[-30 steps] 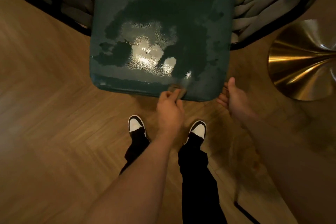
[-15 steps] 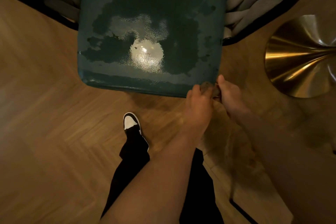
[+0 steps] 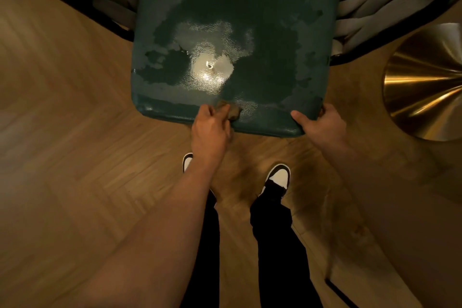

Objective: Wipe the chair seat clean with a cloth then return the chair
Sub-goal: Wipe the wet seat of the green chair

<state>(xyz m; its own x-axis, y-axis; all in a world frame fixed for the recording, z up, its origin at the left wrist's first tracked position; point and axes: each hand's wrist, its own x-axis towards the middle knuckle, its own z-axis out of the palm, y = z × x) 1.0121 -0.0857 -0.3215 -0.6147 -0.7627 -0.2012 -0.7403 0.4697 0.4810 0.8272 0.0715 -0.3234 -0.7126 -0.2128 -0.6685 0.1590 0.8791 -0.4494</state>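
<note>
Head view: the left hand [image 3: 211, 130] pinched the cloth [image 3: 231, 110] in curled fingers against the front edge of the chair seat [image 3: 237, 32]. The right hand [image 3: 322, 125] gripped the front right corner. Wiping appeared in hand; next, sweep the unwiped patches.

— What does the chair seat [image 3: 262, 20] look like?

— A dark teal, glossy, pebbled cushion with rounded front corners. It lies flat on the wooden floor's herringbone boards. Paler dull patches ring a darker irregular area in the middle, and a bright glare sits just in front of centre.

— And the cloth [image 3: 231, 110]?

— Small, brownish, bunched up. It lies on the seat's front edge, a little left of the middle, partly covered, so its full shape cannot be made out.

— Is the seat tilted?

— Not visibly; its front edge runs slightly down toward the right in the head view.
</note>
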